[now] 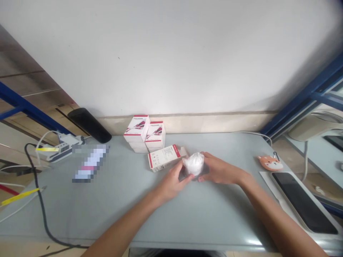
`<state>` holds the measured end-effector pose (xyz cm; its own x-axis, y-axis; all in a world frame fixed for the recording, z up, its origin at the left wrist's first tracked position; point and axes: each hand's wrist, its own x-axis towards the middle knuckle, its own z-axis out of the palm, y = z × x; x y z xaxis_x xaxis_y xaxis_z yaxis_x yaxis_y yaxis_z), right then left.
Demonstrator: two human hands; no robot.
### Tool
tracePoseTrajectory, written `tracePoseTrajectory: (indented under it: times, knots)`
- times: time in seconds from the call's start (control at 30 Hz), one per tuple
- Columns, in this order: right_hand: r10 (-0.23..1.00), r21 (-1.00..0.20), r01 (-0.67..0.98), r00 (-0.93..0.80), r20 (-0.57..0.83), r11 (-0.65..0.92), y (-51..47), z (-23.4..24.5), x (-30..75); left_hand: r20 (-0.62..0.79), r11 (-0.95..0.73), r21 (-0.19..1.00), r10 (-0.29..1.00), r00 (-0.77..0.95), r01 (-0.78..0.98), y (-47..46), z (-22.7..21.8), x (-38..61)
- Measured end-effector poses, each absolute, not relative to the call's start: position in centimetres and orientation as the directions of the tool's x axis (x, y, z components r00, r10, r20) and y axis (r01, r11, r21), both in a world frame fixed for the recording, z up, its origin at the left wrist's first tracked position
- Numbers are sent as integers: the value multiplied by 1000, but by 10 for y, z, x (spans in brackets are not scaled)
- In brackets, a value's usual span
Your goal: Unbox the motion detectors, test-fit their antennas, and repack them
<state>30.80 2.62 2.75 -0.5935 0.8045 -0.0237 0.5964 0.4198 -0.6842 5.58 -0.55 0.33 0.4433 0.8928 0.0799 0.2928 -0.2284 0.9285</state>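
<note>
Forearms (123, 225) up front, left hand (171, 184) and right hand (218, 170) cupped snug around a white plastic-wrapped bundle (193, 164) by the open carton (163, 158).

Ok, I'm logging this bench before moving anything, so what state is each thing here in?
white plastic-wrapped bundle: held between both hands
left hand: gripping bundle
right hand: gripping bundle
white-and-red carton: lying flat, end flap open
stacked white-and-red boxes: closed
phone: screen dark

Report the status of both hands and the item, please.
Left hand and right hand cupping white plastic-wrapped item from both sides. White carton lying beside left hand, flap open. Nothing between hands and item.
</note>
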Motion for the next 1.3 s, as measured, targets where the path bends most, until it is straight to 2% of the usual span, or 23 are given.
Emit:
tracePoseTrajectory:
  times: [0.1, 0.23, 0.43, 0.57, 0.67, 0.77, 0.9, 1.0, 1.17, 1.3]
  knots:
    - [792, -666, 617, -608, -64, 419, 26, 30, 307, 49, -198, 938, 889, 455, 285, -6, 2, 55]
    - [815, -586, 664, -579, -11, 464, 25, 23, 296, 51, -167, 960, 894, 444, 227, -4, -3, 58]
    - [788, -557, 647, -615, 22, 521, 22, 23, 289, 63, -112, 987, 931, 361, 118, -5, -5, 63]
    - [730, -705, 513, -683, 11, 490, 19, 42, 296, 38, -46, 999, 957, 286, 20, -7, 4, 59]
    - [766, -827, 421, -642, 17, 371, 18, 56, 299, 20, 1, 995, 976, 218, -95, -6, 13, 54]
    - [820, -854, 396, -569, 62, 339, 19, 62, 300, -3, 43, 977, 982, 187, -209, -2, 19, 52]
    - [886, -866, 374, -439, 148, 330, 20, 58, 298, -121, 257, 864, 940, 319, -432, 1, 25, 52]
    - [927, -901, 310, -314, 203, 303, 20, 54, 295, -165, 369, 782, 900, 404, -502, 2, 30, 51]
    - [977, -990, 88, -192, 95, 114, 18, 50, 287, -128, 337, 785, 909, 397, -520, 1, 36, 49]
    - [954, -997, -55, -293, 65, 51, 15, 47, 280, -126, 287, 805, 938, 323, -519, 0, 37, 49]
